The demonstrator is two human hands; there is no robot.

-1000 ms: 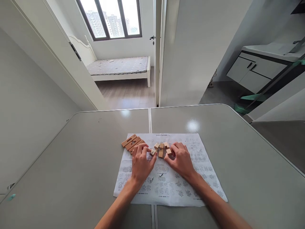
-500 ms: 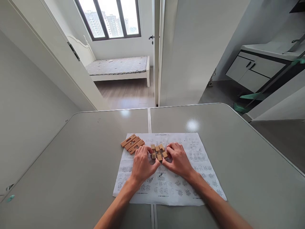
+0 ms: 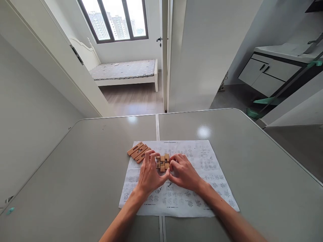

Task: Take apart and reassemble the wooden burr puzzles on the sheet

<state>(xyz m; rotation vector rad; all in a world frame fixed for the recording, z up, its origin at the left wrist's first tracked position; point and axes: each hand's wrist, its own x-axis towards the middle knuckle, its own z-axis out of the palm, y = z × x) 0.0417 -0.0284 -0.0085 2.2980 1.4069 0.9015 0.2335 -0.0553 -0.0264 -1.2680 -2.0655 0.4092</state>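
Note:
A cluster of wooden puzzle pieces (image 3: pixel 163 162) stands upright on the printed sheet (image 3: pixel 176 198), their square ends side by side. One end at the left carries a dark "3". My left hand (image 3: pixel 150 173) is closed round the left side of the cluster, fingers at its back corner and thumb along its front. From the right, my right hand (image 3: pixel 183 171) grips the cluster with curled fingers and thumb; the thumbs nearly meet in front. Beyond my left hand lie several notched wooden pieces (image 3: pixel 137 150) in a slanted row, one partly covered by my fingers.
The sheet shows small diagrams and lies on a grey table (image 3: pixel 96 168) with a metal seam (image 3: pixel 158 127) through its middle. Past the table are a doorway, a bed (image 3: pixel 123 70), a window (image 3: pixel 113 20) and, at right, a cabinet (image 3: pixel 270 72).
Both hands have moved a little left with the wooden puzzle pieces. The pieces, slanted and loosely spread before, now stand straighter and closer together.

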